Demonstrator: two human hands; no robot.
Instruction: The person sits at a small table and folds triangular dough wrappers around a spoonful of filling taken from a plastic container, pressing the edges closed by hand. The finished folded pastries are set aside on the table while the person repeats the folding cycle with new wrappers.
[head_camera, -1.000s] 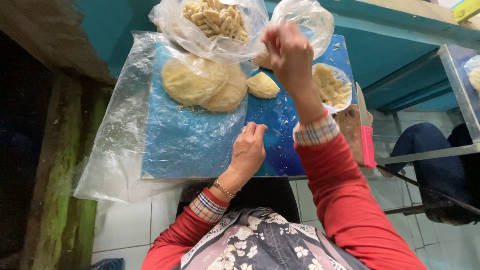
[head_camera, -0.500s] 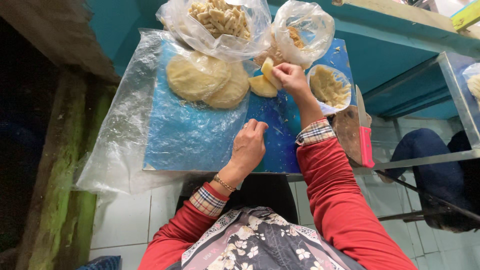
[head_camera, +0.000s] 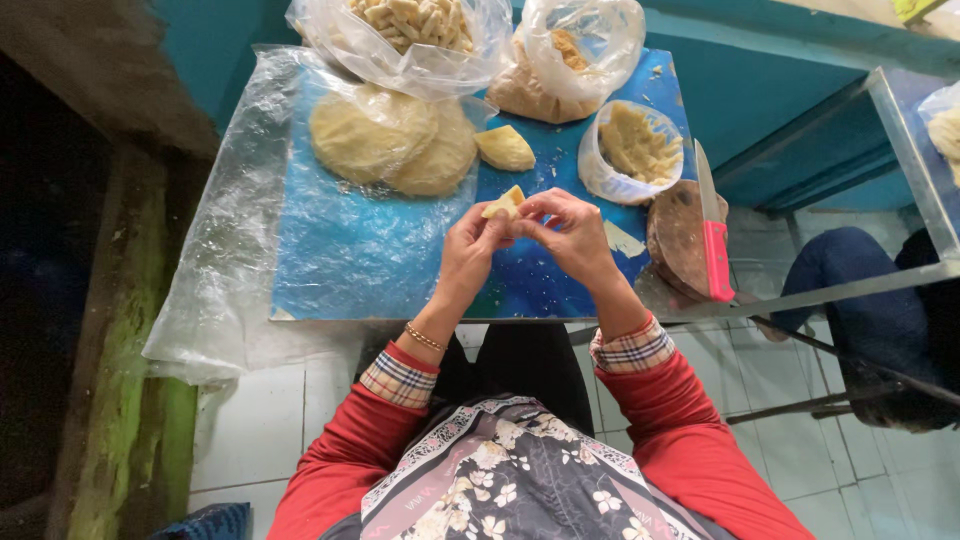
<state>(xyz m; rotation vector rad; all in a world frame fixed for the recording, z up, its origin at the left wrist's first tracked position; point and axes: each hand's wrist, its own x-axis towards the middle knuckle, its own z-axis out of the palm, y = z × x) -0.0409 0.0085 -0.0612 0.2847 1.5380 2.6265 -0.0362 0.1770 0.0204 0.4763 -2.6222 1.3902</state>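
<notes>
Both of my hands meet over the blue board (head_camera: 350, 250), pinching a small pale yellow piece of dough (head_camera: 505, 203) between the fingertips. My left hand (head_camera: 468, 250) grips its lower left side and my right hand (head_camera: 568, 235) holds its right edge. Beyond them lie two flat round dough sheets (head_camera: 390, 135) and a cut wedge of dough (head_camera: 505, 148). A small plastic bag of yellow filling (head_camera: 635, 145) sits open just right of the wedge.
Two clear bags stand at the board's far edge, one of shaped pieces (head_camera: 410, 25), one of brownish filling (head_camera: 560, 60). A knife with a pink handle (head_camera: 713, 240) rests on a round wooden block (head_camera: 680, 235). Clear plastic sheet (head_camera: 215, 250) hangs off the left. Another person's leg (head_camera: 850, 270) is at right.
My right hand came back from the far bags with a dough piece. My left hand rose off the board to join it, and both now hold the piece.
</notes>
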